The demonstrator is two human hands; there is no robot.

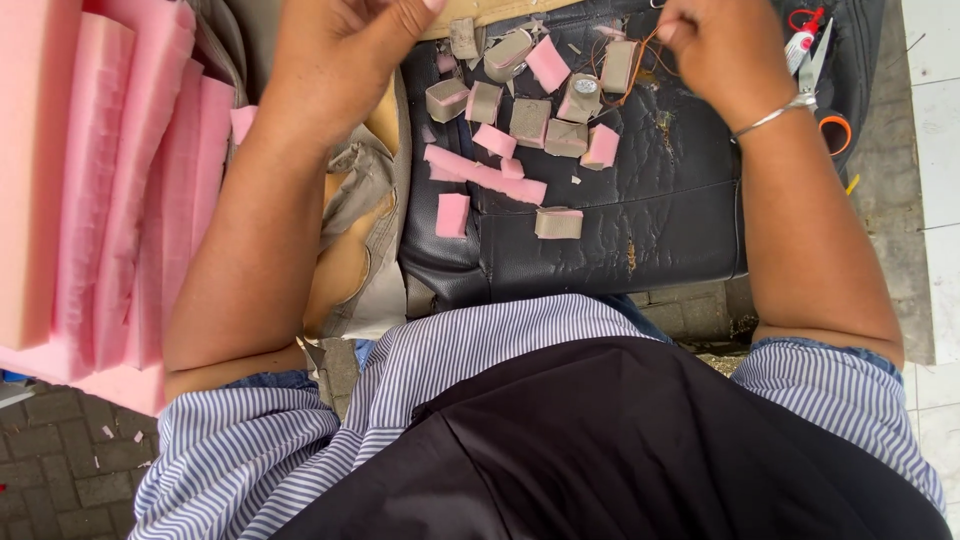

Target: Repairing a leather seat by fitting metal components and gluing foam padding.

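My left hand [345,50] is raised over the top left of a black cracked leather cushion [640,210], fingers pinched together at the frame's top edge; what it pinches is cut off. My right hand [715,45], with a metal bangle on the wrist, is curled closed above the cushion's top right, and a thin orange thread [640,60] runs from it down to a small pink and grey foam block [618,66]. Several pink foam pieces [485,175] and grey-brown blocks [558,222] lie scattered on the cushion between the hands.
A stack of pink foam slabs [90,190] stands at the left. Scissors with orange handles [820,70] lie on the cushion's right edge. A torn tan seat part [360,230] sits left of the cushion. Paving bricks [60,470] show below left, white tiles [935,150] at right.
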